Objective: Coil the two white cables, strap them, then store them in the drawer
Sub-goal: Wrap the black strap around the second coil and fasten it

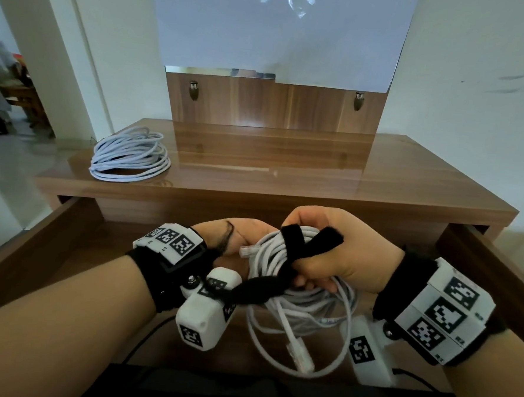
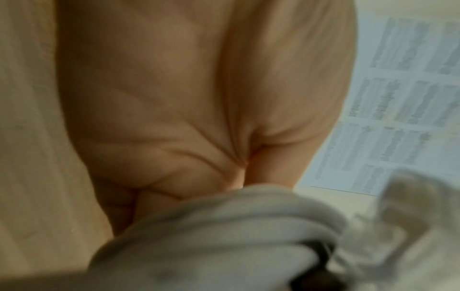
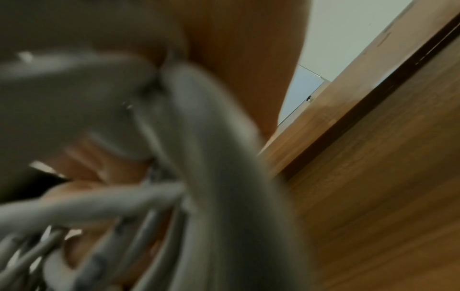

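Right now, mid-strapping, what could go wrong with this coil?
The black strap looks only half wrapped around the held coil; if the right hand loosens, loops may spring apart. The dangling plug could snag on the open drawer. The second coil lies unstrapped on the desk.

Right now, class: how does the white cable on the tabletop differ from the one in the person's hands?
The tabletop cable lies untouched with no strap; the held cable is gripped by the right hand above the open drawer, a black strap crossing it. Its plugs dangle loose. Both are white and coiled.
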Demonstrator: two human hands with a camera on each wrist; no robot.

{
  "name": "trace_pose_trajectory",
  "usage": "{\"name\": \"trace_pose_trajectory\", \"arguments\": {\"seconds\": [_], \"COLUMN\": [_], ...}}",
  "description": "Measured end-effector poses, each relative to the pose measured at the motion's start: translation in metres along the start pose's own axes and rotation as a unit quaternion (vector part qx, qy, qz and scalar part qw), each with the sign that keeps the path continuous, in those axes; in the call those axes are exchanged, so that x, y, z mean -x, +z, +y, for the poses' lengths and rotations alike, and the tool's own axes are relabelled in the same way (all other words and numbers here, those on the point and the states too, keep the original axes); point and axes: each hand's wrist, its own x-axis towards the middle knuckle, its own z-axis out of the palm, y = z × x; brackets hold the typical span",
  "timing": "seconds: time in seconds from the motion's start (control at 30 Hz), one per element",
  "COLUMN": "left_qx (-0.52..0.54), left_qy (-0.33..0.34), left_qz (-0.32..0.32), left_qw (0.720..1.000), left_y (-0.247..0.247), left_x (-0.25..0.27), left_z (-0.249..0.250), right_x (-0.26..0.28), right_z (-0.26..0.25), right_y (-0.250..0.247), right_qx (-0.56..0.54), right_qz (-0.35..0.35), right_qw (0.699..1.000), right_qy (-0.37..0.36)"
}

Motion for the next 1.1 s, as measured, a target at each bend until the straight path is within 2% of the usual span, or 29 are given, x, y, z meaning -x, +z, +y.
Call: {"name": "trace_pose_trajectory", "arguments": {"seconds": [0.03,0.1,0.2,0.3,0.43,0.53,0.63,0.8,0.87,0.9,0.97,1.0,1.03,1.1], "left_qx": [0.010,0.042,0.062,0.028,-0.021,-0.001,0.037,-0.063,-0.156,-0.216,-0.361,-0.419,-0.450,-0.474], "left_qy": [-0.004,0.008,0.013,0.015,0.026,0.052,0.086,0.141,0.167,0.187,0.225,0.242,0.259,0.279], "left_qz": [-0.058,-0.114,-0.151,-0.169,-0.178,-0.116,-0.033,0.098,0.185,0.231,0.306,0.323,0.326,0.310], "left_qw": [0.998,0.993,0.986,0.985,0.984,0.992,0.995,0.983,0.956,0.930,0.851,0.813,0.790,0.776], "left_y": [0.000,0.001,0.003,0.002,0.004,0.005,0.004,0.003,0.004,0.007,0.016,0.023,0.030,0.039], "left_x": [-0.001,-0.001,0.001,0.002,0.007,0.006,0.004,0.015,0.019,0.020,0.020,0.019,0.018,0.016], "left_z": [-0.003,-0.007,-0.006,0.003,0.008,0.010,0.015,0.025,0.031,0.034,0.038,0.038,0.037,0.035], "right_x": [0.001,0.002,0.000,-0.003,-0.002,-0.002,-0.002,-0.003,-0.004,-0.005,-0.007,-0.009,-0.010,-0.011], "right_z": [0.000,0.001,0.002,0.002,0.004,0.006,0.008,0.011,0.014,0.015,0.016,0.016,0.016,0.019], "right_y": [0.000,0.001,0.003,0.004,0.001,-0.005,-0.007,-0.006,-0.006,-0.006,-0.005,-0.005,-0.005,-0.010], "right_qx": [0.004,0.018,0.041,0.083,0.036,-0.044,-0.095,-0.156,-0.149,-0.142,-0.128,-0.133,-0.151,-0.215], "right_qz": [-0.005,-0.009,-0.002,0.006,-0.012,-0.027,-0.072,-0.112,-0.097,-0.084,-0.042,-0.013,0.015,0.049], "right_qw": [1.000,1.000,0.999,0.997,0.999,0.999,0.993,0.979,0.979,0.980,0.981,0.979,0.975,0.957], "right_qy": [0.005,0.013,0.011,-0.005,0.002,-0.005,0.025,0.065,0.094,0.111,0.140,0.152,0.164,0.189]}}
